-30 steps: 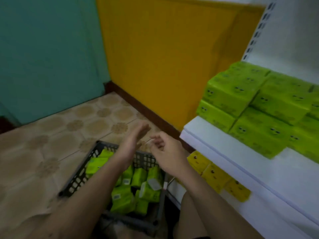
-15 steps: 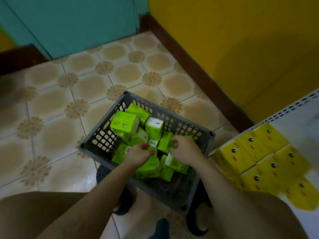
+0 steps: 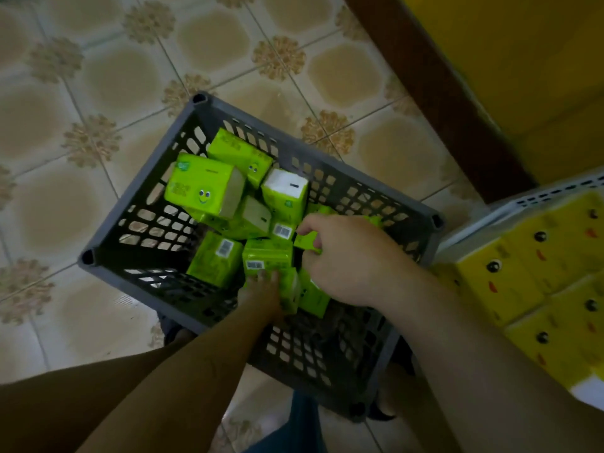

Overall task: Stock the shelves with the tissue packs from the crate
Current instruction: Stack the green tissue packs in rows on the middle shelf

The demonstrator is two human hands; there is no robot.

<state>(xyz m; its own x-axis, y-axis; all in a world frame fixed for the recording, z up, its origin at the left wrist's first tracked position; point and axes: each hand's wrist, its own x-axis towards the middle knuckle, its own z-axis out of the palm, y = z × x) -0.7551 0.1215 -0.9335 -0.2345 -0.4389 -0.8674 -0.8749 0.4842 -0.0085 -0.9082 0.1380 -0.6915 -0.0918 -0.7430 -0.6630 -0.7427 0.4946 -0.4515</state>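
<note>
Crate [image 3: 140,181]: dark grey, open lattice walls.
Green packs [image 3: 202,188]: lime green, some printed with a smiling face and black-and-white eyes; some ends white or pale beige.
Labels [image 3: 224,248]: white with black barcode bars.
Yellow packs [image 3: 523,256]: bright yellow, round black eyes, red marks.
Shelf [image 3: 539,195]: white, with a strip of small dark slots.
Floor [image 3: 81,207]: cream tiles, tan octagonal patches, brown floral rosettes at the corners.
Skirting [image 3: 434,93]: dark brown.
Wall [image 3: 523,44]: plain yellow-orange.
Trousers [image 3: 304,426]: blue.
</note>
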